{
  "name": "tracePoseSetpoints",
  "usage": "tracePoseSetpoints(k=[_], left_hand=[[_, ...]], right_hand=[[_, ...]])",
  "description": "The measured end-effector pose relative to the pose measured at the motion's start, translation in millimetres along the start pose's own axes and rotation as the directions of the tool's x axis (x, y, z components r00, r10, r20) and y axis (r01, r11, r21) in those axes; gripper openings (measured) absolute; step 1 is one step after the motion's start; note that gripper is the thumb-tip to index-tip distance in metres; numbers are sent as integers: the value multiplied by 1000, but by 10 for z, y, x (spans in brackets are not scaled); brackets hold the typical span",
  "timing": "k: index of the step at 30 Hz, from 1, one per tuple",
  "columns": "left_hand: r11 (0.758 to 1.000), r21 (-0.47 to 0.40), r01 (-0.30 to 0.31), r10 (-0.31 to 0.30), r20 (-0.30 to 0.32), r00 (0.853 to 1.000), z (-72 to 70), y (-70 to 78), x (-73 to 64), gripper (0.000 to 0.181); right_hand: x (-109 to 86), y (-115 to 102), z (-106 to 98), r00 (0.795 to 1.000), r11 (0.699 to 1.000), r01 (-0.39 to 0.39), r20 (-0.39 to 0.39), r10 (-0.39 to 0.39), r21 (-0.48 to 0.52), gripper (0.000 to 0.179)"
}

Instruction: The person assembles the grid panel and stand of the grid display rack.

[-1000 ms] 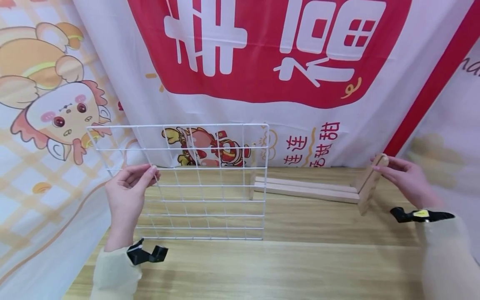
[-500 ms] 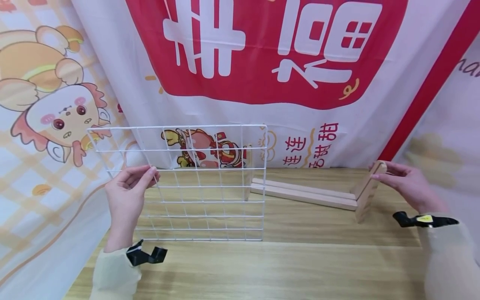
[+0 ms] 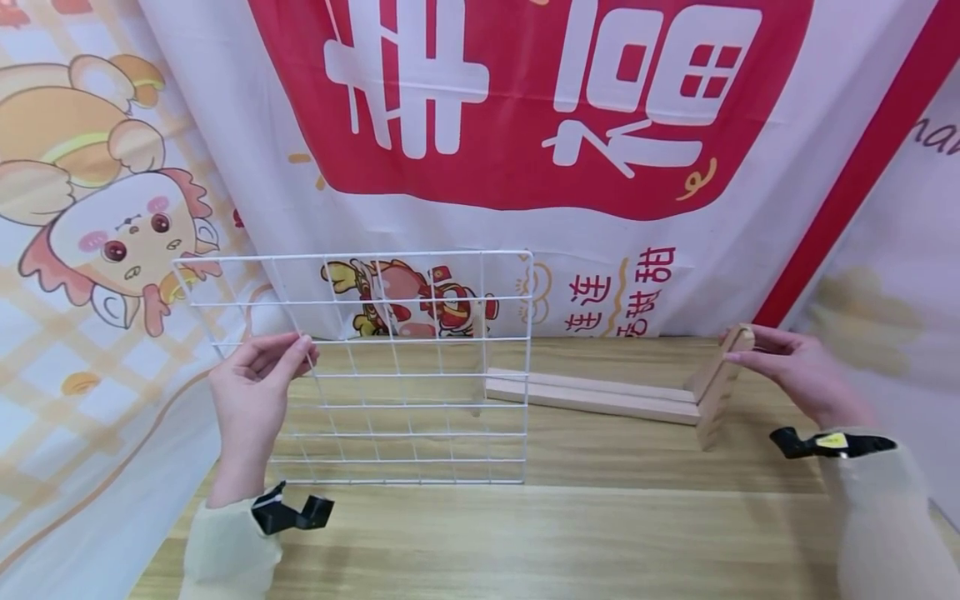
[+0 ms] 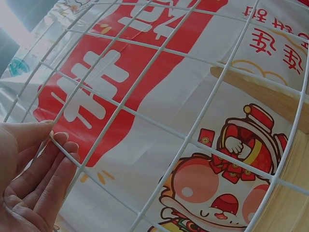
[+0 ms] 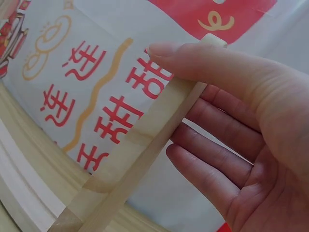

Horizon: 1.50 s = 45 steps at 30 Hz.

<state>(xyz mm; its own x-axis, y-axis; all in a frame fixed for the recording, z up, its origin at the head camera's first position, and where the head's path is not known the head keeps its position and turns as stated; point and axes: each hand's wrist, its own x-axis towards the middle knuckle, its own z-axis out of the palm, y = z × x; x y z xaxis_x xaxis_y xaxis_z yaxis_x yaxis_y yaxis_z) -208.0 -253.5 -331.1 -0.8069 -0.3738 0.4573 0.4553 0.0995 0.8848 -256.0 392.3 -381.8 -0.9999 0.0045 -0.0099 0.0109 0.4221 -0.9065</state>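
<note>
My left hand (image 3: pixel 251 383) pinches a wire of a white wire grid panel (image 3: pixel 390 375), which stands upright on the table, its face turned toward me. In the left wrist view, thumb and fingertips meet on one wire of the grid (image 4: pixel 126 105). At the right, my right hand (image 3: pixel 802 371) grips the upper end of an upright side piece on a wooden stand (image 3: pixel 600 396). The right wrist view shows the thumb on one face of that wooden upright (image 5: pixel 140 140) and fingers behind it. The stand's left upright (image 3: pixel 478 358) is seen through the grid.
A wood-grain table (image 3: pixel 525 542) lies under everything. Behind it hangs a white and red printed cloth (image 3: pixel 510 158). A cloth with a cartoon animal (image 3: pixel 127 221) covers the left side, and a pale cloth (image 3: pixel 892 333) the right.
My right hand has drawn the wooden stand left and slightly nearer, so its left upright now sits farther behind the grid. The left hand and the grid panel have hardly moved.
</note>
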Motion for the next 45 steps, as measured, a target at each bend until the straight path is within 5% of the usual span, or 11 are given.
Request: tracePoseSetpoints(k=[5, 12, 25, 36, 45], left_hand=[[1000, -14, -3, 3, 5, 1000, -10, -7, -3, 33], [1000, -6, -11, 11, 7, 1000, -5, -1, -10, 29], [1000, 21, -9, 9, -3, 1000, 6, 16, -11, 29], [1000, 19, 9, -9, -15, 1000, 9, 4, -13, 31], [999, 32, -21, 21, 7, 1000, 11, -29, -3, 28]], right_hand=[[14, -24, 86, 999, 994, -30, -24, 28, -105, 68], [77, -92, 254, 999, 999, 47, -12, -47, 19, 61], [89, -222, 477, 997, 994, 82, 2, -83, -70, 61], [-3, -344, 671, 996, 996, 86, 40, -85, -26, 63], [-88, -375, 842, 983, 982, 172, 54, -176, 75, 52]])
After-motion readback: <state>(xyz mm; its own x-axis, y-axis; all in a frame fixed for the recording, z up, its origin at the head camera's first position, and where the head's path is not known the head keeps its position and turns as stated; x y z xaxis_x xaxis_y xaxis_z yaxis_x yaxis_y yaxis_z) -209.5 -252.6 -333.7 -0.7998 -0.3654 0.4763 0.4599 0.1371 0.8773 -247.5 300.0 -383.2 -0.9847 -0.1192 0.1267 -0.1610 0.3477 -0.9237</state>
